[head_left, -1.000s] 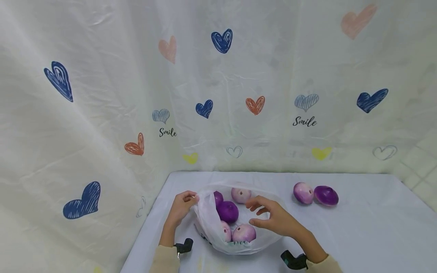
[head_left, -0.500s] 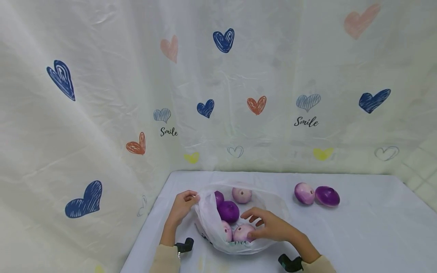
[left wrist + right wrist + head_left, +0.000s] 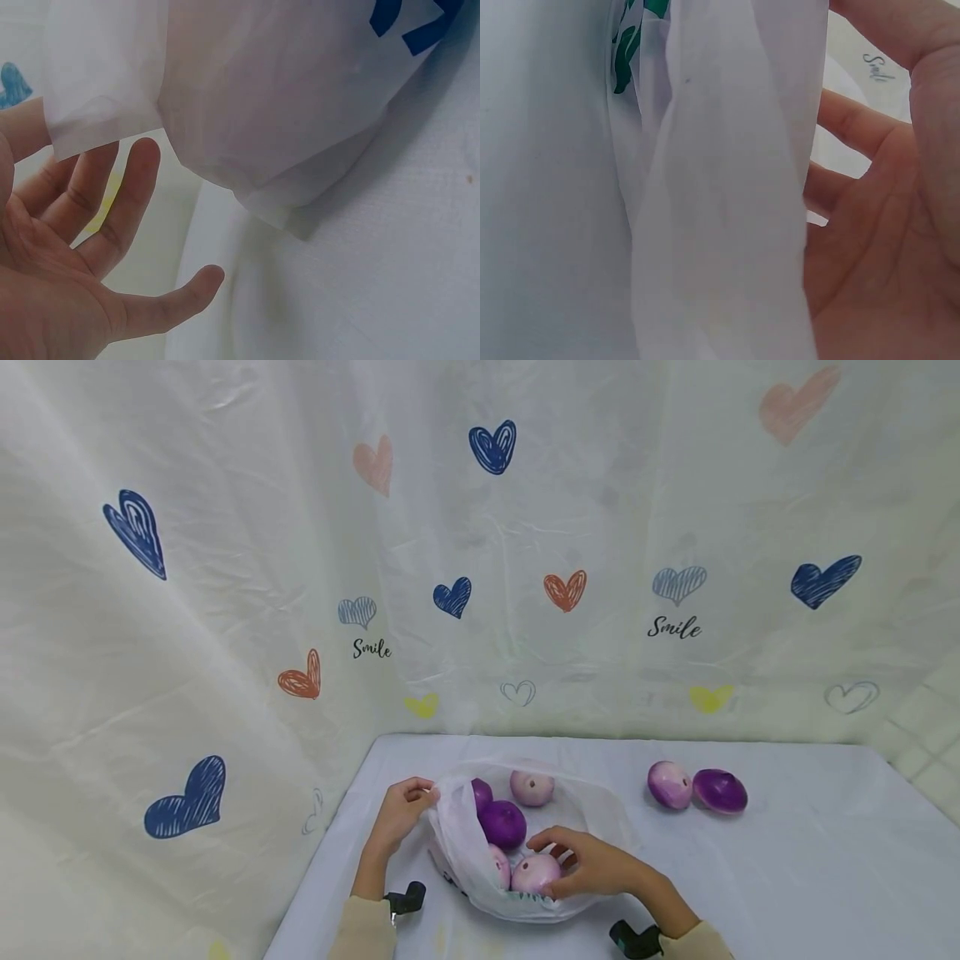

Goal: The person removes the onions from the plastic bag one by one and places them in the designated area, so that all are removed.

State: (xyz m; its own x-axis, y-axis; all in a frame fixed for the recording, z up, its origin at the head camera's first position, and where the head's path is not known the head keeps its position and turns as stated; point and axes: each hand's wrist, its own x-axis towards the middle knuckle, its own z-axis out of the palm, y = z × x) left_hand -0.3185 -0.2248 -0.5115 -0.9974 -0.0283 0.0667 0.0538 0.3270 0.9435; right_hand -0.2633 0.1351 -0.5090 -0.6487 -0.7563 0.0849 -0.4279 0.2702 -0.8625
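1. Onion (image 3: 531, 873), pale and roundish, near the front inside the white plastic bag (image 3: 465, 860), immediately left of the right hand (image 3: 588, 864)!
2. That grip's narrow, curled around it.
3. Farther off, the left hand (image 3: 400, 814) pinches the bag's rim!

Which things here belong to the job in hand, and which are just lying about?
Job in hand:
bag, left hand pinching its rim
five visible onions in it, right hand at the front one

Just about, it seems:
loose pale onion and purple onion, on the table, untouched; possibly for the job too
hearts curtain, only backdrop
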